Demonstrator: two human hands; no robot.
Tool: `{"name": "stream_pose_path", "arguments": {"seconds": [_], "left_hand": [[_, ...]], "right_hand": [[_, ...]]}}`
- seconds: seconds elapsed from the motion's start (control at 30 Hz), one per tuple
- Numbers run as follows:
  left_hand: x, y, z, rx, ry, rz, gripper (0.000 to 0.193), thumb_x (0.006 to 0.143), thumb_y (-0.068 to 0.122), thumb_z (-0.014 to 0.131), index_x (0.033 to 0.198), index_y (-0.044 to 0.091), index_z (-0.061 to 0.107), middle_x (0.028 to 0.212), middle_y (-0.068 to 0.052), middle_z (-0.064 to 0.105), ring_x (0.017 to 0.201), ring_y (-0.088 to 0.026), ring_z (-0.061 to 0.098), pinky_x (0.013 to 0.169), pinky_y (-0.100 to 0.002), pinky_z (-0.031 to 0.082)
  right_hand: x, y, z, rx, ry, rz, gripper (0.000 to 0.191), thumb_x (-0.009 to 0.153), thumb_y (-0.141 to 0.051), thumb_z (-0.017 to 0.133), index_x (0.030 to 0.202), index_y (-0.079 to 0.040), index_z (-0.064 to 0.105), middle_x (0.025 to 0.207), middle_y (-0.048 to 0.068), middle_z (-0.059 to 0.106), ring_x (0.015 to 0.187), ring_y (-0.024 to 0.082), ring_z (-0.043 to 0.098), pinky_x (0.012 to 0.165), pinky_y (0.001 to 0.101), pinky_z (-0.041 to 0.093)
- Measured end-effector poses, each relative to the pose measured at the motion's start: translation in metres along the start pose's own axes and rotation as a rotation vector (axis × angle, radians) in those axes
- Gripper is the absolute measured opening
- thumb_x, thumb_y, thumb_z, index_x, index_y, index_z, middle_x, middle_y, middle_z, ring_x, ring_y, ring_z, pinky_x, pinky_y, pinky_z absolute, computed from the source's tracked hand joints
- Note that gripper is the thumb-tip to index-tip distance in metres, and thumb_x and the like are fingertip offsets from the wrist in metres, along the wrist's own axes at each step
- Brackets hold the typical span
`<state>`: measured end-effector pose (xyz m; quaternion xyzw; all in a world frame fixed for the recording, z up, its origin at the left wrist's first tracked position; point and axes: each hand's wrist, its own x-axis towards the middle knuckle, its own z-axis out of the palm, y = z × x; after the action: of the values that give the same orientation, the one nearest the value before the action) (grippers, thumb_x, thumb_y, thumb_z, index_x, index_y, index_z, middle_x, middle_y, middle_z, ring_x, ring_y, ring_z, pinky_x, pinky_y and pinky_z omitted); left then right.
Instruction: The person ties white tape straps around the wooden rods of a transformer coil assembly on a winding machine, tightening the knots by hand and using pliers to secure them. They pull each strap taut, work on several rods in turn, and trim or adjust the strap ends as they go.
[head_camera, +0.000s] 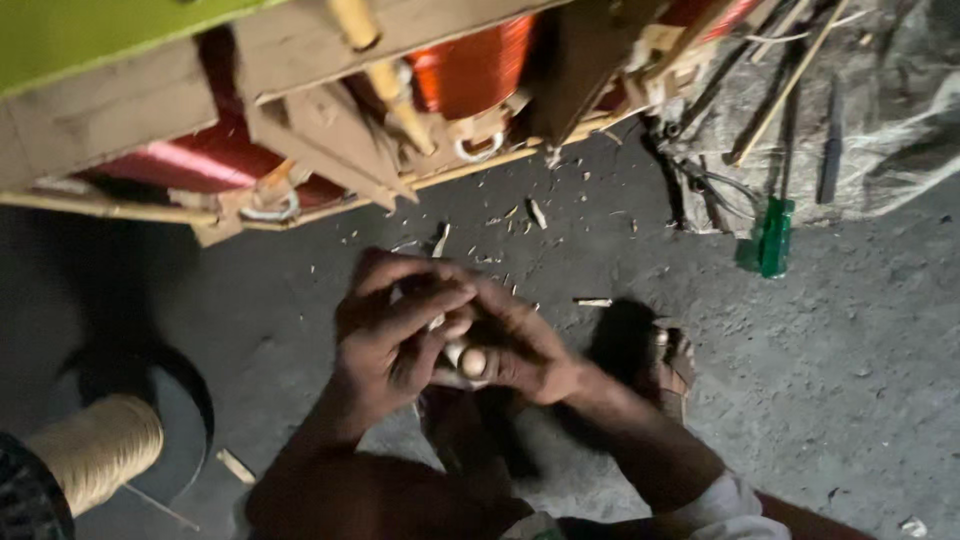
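My left hand (395, 335) and my right hand (520, 345) meet low in the middle of the view, fingers closed together around a small pale tube-like piece (462, 358). Its light rounded end shows between the two hands. The rest of the piece is hidden by my fingers. Above the hands lies a large coil assembly with red-orange copper windings (470, 70) held in pale wooden and card spacers (320, 130).
A spool of tan cord (95, 450) on a dark reel stands at bottom left. A green-handled screwdriver (775, 235) and long rods (780, 90) lie on grey sacking at top right. Pale chips litter the dark floor (520, 215). A foot (672, 362) rests right of my hands.
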<state>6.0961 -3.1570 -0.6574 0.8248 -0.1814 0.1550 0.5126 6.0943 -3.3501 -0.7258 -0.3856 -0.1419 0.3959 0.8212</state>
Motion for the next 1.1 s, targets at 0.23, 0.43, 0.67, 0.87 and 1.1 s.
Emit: {"name": "stream_pose_path", "arguments": {"seconds": [0.23, 0.43, 0.67, 0.87, 1.1], "left_hand": [[-0.054, -0.051, 0.003, -0.123, 0.090, -0.303, 0.007, 0.100, 0.006, 0.073, 0.106, 0.004, 0.072, 0.090, -0.008, 0.071, 0.077, -0.015, 0.067, 0.069, -0.028, 0.052], [-0.074, -0.063, -0.049, -0.350, 0.471, -0.595, 0.006, 0.103, 0.009, 0.070, 0.106, 0.004, 0.073, 0.085, -0.003, 0.067, 0.063, -0.007, 0.060, 0.058, -0.022, 0.051], [-0.061, -0.064, -0.006, -0.362, 0.141, -0.372, 0.016, 0.097, 0.008, 0.076, 0.112, 0.004, 0.072, 0.101, -0.008, 0.072, 0.080, -0.013, 0.072, 0.069, -0.028, 0.060], [-0.053, -0.094, -0.002, 0.022, 0.220, -0.269, 0.021, 0.090, 0.007, 0.082, 0.109, 0.006, 0.074, 0.094, -0.012, 0.071, 0.083, -0.025, 0.070, 0.074, -0.035, 0.057], [-0.055, -0.096, 0.008, 0.133, 0.127, -0.172, 0.025, 0.088, 0.012, 0.077, 0.111, 0.005, 0.072, 0.097, -0.013, 0.071, 0.090, -0.030, 0.070, 0.077, -0.037, 0.056]], "right_hand": [[0.013, 0.034, -0.041, -0.611, 0.079, 0.007, 0.035, 0.096, -0.006, 0.073, 0.130, -0.002, 0.067, 0.104, 0.009, 0.071, 0.089, 0.017, 0.066, 0.075, 0.0342, 0.057], [0.027, 0.018, -0.074, -1.091, -0.114, 0.155, 0.039, 0.088, -0.005, 0.078, 0.126, -0.004, 0.068, 0.103, 0.013, 0.079, 0.087, 0.022, 0.077, 0.077, 0.0341, 0.059], [0.060, 0.007, -0.060, -1.029, -0.218, -0.035, 0.113, 0.077, -0.015, 0.089, 0.160, -0.004, 0.014, 0.166, 0.021, 0.029, 0.151, 0.032, 0.035, 0.121, 0.0422, 0.036], [0.071, 0.011, -0.049, -0.691, -0.346, -0.134, 0.116, 0.082, -0.023, 0.081, 0.171, -0.014, 0.008, 0.179, 0.013, 0.010, 0.167, 0.031, 0.011, 0.137, 0.0473, 0.018], [0.077, 0.028, -0.063, -0.659, -0.158, 0.016, 0.091, 0.091, -0.034, 0.080, 0.164, -0.007, 0.032, 0.169, 0.014, 0.035, 0.155, 0.030, 0.036, 0.124, 0.0489, 0.038]]}}
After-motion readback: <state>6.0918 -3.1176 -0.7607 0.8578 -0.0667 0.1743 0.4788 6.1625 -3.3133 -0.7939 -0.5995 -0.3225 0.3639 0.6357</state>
